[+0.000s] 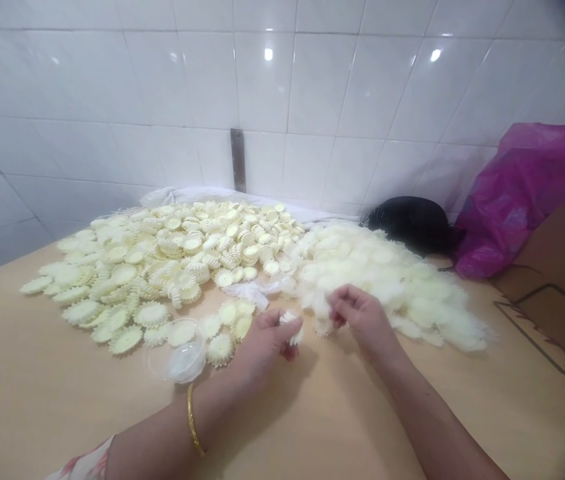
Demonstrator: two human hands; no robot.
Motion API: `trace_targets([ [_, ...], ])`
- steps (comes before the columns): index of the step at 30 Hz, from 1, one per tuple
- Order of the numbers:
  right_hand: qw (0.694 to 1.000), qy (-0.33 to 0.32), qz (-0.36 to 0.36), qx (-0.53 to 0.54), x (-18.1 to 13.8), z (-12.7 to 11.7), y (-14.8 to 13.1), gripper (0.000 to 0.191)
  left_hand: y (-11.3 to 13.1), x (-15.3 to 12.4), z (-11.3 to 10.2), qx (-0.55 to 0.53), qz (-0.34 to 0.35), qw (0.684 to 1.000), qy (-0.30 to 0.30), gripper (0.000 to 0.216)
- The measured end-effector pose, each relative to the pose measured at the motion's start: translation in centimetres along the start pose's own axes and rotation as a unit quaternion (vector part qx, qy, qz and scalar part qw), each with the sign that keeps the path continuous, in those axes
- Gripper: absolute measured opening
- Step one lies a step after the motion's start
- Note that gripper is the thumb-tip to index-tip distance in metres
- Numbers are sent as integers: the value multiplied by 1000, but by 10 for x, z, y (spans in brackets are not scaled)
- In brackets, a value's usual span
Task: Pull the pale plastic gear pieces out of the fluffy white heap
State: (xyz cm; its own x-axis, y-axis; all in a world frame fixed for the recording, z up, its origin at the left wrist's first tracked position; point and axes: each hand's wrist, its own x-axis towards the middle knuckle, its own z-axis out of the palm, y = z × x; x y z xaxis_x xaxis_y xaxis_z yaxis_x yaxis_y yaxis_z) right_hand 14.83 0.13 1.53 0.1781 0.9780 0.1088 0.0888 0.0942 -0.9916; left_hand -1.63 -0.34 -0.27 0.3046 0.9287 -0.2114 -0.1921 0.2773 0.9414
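Note:
My left hand [267,340] is closed in a pinch on a small cream pleated flower piece [293,327] just above the wooden table [322,413]. A gold bangle sits on that wrist. My right hand [359,317] is closed with its fingertips in the near edge of a fluffy pile of white petal pieces [392,280]; what they grip is too small to name. A wide heap of finished cream pleated rounds [162,260] lies to the left, beyond my left hand.
A clear plastic bag [182,350] lies by my left wrist. A black bag [412,223] and a magenta plastic bag [527,193] rest against the white tiled wall. A brown cardboard box [562,267] stands at the right edge.

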Motion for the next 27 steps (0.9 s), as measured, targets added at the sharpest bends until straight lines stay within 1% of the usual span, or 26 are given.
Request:
trace_targets([
  [4, 1000, 17, -7, -10, 1, -1, 1, 31, 0, 0, 0, 9, 5, 1000, -1, 30],
  [6, 998, 30, -19, -52, 1, -2, 3, 30, 1, -1, 1, 2, 1, 1000, -5, 29],
  [8, 991, 48, -38, -116, 2, -4, 5, 26, 1, -2, 2, -13, -23, 1000, -8, 27],
  [11, 966, 117, -88, -215, 3, -7, 8, 26, 1, -2, 3, -42, -48, 998, -16, 20],
  [13, 944, 170, -133, -251, 1, -7, 7, 28, 2, -3, 4, -54, -41, 997, -22, 17],
  [14, 938, 181, -151, -255, -1, -6, 6, 27, 2, -3, 5, -63, -40, 997, -19, 15],
  [15, 938, 176, -163, -250, -4, -4, 4, 25, 3, -3, 6, -75, -41, 996, -13, 13],
  [16, 944, 154, -168, -237, -7, -1, 1, 23, 5, -3, 7, -91, -46, 995, -5, 12],
  [18, 960, 71, -169, -213, -14, 6, -3, 20, 8, -4, 9, -125, -56, 991, 3, 11],
  [20, 963, -14, -169, -211, -20, 14, -5, 16, 10, -5, 10, -145, -61, 988, -10, 14],
  [21, 960, -44, -168, -218, -23, 18, -6, 13, 10, -5, 10, -148, -61, 987, -23, 18],
  [23, 958, -72, -161, -225, -27, 22, -5, 8, 10, -4, 8, -151, -63, 985, -50, 25],
  [25, 961, -76, -150, -218, -28, 24, -3, 4, 9, -3, 7, -155, -68, 983, -65, 29],
  [27, 964, -76, -143, -211, -28, 24, -2, 6, 8, -3, 5, -163, -64, 981, -79, 30],
])
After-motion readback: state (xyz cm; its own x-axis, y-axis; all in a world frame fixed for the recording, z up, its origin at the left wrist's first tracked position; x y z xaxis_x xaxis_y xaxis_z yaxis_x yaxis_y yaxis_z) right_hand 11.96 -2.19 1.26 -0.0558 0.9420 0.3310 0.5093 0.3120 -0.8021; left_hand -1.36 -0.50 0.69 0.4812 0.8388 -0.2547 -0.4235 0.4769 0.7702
